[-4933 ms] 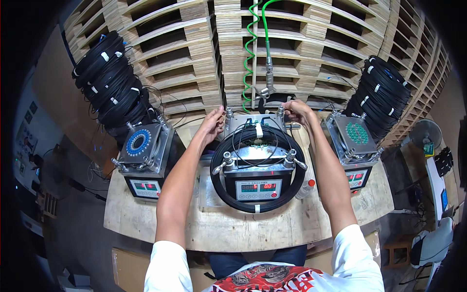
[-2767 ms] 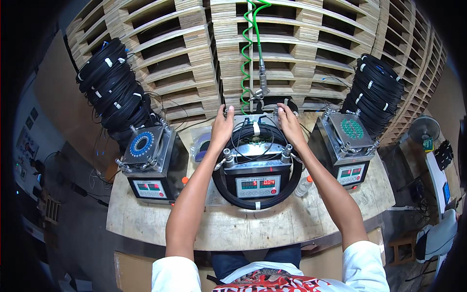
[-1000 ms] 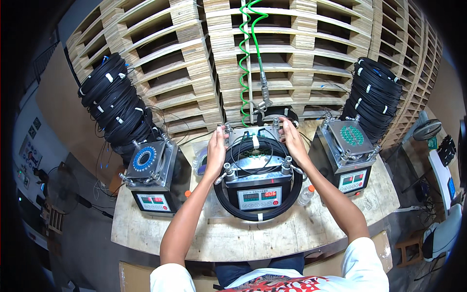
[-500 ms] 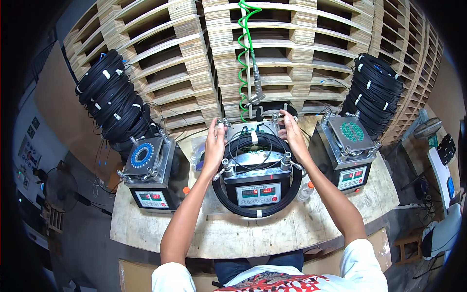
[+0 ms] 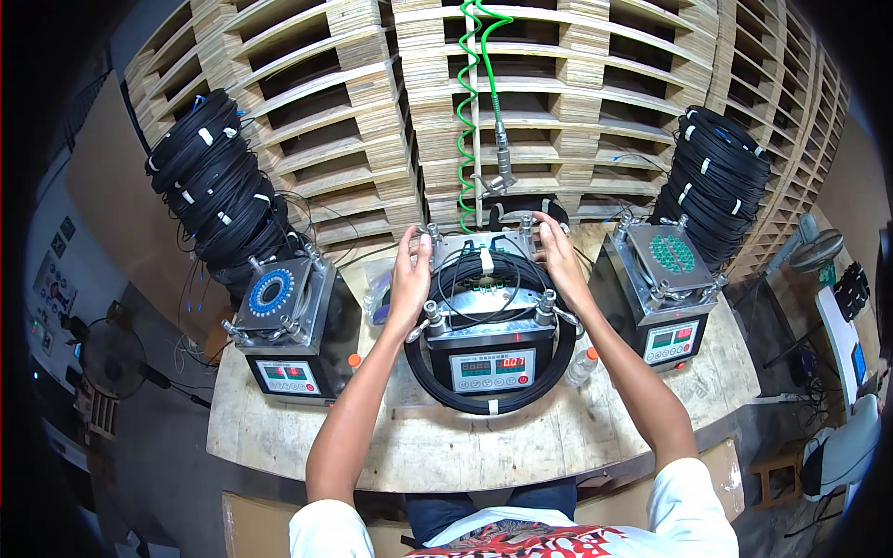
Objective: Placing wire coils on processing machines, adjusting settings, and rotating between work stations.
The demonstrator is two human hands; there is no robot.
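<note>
A grey box machine (image 5: 491, 327) with a red-digit display panel stands in the middle of the wooden table (image 5: 484, 446). A coil of thin black cable (image 5: 493, 402) is looped around it, and some turns lie over its top plate. My left hand (image 5: 409, 279) lies flat on the left side of the top, its fingers reaching a rear corner post. On the right side my right hand (image 5: 558, 256) has its fingertips at the other rear post. Both hands touch the coil, and neither is closed around anything.
Matching machines stand to the left (image 5: 284, 339) and right (image 5: 665, 298). Bundles of black cable coils hang at left (image 5: 219, 191) and right (image 5: 716, 181) against stacked wooden pallets (image 5: 558, 102). A green spiral air hose (image 5: 470, 112) hangs above the middle machine. A small bottle (image 5: 581, 365) lies beside it.
My hands have come back from the machine's rear corners onto the sides of its top plate. Over the last half second they have barely moved.
</note>
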